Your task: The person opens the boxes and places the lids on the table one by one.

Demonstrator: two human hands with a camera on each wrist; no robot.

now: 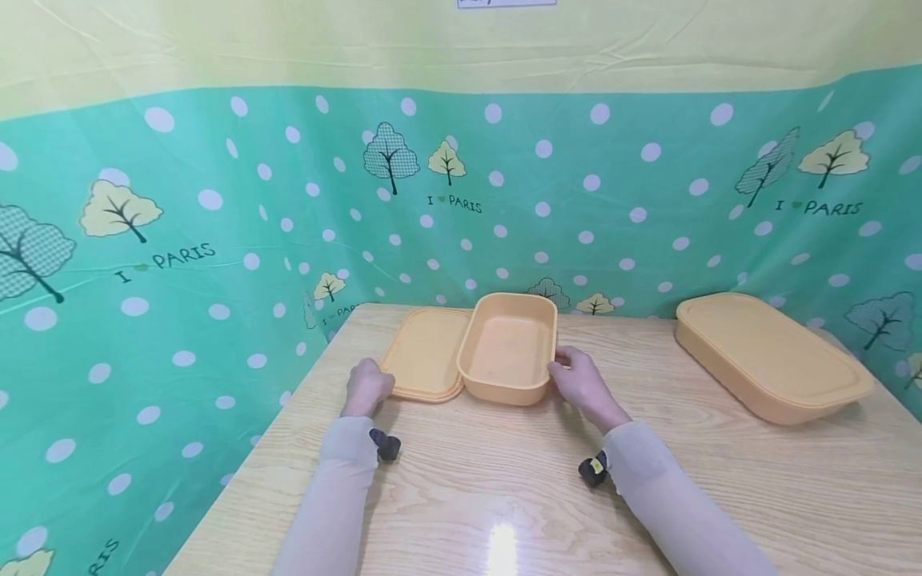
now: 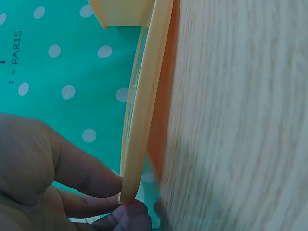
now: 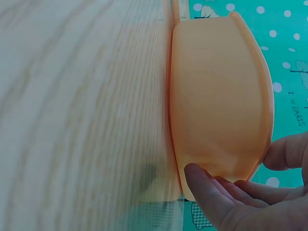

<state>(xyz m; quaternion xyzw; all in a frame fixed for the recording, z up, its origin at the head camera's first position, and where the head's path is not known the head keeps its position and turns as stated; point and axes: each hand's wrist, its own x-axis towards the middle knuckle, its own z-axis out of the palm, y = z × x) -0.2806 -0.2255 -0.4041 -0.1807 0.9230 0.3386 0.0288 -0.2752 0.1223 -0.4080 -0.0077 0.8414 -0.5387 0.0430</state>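
Observation:
A flat pale-orange lid (image 1: 426,356) lies at the left on the wooden table, and an open pale-orange food container (image 1: 507,392) stands right beside it, overlapping its right edge in the head view. My left hand (image 1: 369,386) pinches the lid's left edge; in the left wrist view the thumb (image 2: 91,175) is on one face and fingertips are on the other, with that edge tilted a little off the table. My right hand (image 1: 583,382) holds the container's right side, its thumb (image 3: 286,153) at the rim and its fingers against the outer wall.
A larger pale-orange container (image 1: 771,352) with its lid on stands at the right of the table (image 1: 446,480). A green dotted curtain (image 1: 238,336) hangs close behind the table and along its left side.

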